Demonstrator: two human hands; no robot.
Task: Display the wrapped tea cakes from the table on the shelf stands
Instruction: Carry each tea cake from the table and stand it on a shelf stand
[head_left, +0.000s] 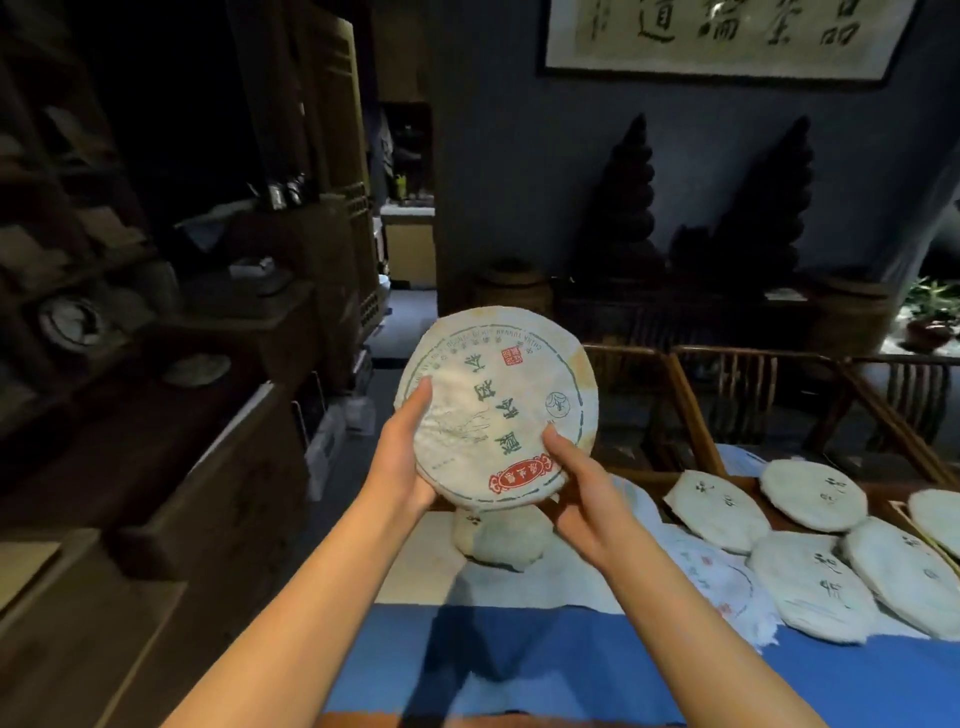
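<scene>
Two hands hold one wrapped tea cake up in the air.

The left hand (410, 452) has its thumb on the front of the tea cake (496, 405) and its fingers go behind, so its grip is closed on the left edge. The right hand (582, 483) pinches the lower right edge, thumb on the front. The round cake is tilted, its face with green writing and a red label toward the camera, above the near end of the surface (519, 660) with its blue cloth. More wrapped cakes (810, 582) lie flat on the surface to the right, some overlapping. Dark shelves (78, 291) stand on the left.
</scene>
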